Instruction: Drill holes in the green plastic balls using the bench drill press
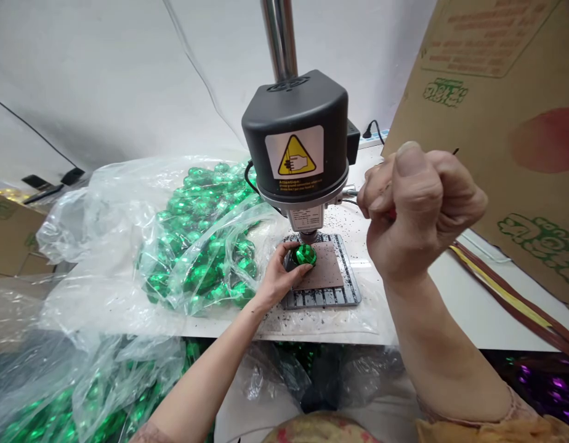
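Between the thumb and fingers of my left hand [285,271] is a shiny green faceted ball [305,254]. It sits on a pinkish-brown board [324,271] that lies on the slotted metal base plate [353,292], right under the chuck of a bench drill press [294,147]. Whether the chuck's tool touches the ball cannot be made out. My right hand [418,209] is closed in a fist at the right side of the drill press, around its feed lever [350,192]; most of the lever is hidden by the fingers.
Clear plastic bags of green balls [205,240] lie left of the drill press, with more green balls [104,406] below the table edge. Dark chips litter the base and table. A large cardboard box [497,92] stands at right, near brown and yellow strips [506,295].
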Available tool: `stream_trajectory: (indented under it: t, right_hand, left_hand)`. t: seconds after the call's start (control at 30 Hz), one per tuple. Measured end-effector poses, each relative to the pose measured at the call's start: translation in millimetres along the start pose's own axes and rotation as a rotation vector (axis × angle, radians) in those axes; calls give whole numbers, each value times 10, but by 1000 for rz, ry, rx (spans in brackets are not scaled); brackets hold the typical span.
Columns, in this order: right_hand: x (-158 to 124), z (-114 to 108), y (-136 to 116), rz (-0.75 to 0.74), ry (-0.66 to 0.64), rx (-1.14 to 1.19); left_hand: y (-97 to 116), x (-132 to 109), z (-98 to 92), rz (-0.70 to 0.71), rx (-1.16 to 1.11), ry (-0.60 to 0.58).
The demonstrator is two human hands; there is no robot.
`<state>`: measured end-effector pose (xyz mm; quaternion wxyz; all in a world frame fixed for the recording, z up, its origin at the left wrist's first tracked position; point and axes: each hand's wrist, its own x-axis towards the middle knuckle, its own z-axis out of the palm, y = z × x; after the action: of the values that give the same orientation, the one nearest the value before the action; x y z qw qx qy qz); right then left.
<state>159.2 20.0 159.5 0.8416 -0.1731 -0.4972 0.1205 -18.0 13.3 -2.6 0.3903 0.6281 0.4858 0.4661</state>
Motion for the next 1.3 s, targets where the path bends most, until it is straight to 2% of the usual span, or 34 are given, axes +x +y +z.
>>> stream_trajectory:
  t: [0.13, 0.3, 0.53, 0.63, 0.9, 1.1, 1.3]
  right_hand:
    - [-5, 16, -13, -8, 15, 7]
    - [65, 34, -27, 57, -29, -76]
    - [241, 84, -33, 167, -53, 49]
    - [199, 73, -29, 109, -44, 28]
    - [-91, 31, -12, -70, 95, -40]
    - [-166, -14, 85, -146, 111, -33]
    - [-191, -66, 140, -191, 66, -4]
  left_hand:
    - [28, -28, 70, 40, 79, -22]
    - [37, -57, 160, 42, 78, 3]
    - [118, -101, 236, 88, 130, 35]
    - [120, -104, 232, 92, 120, 20]
    - [78, -112, 217, 117, 106, -10]
    - [42, -115, 228, 123, 67, -16]
    - [47, -119, 224, 121, 43, -34]
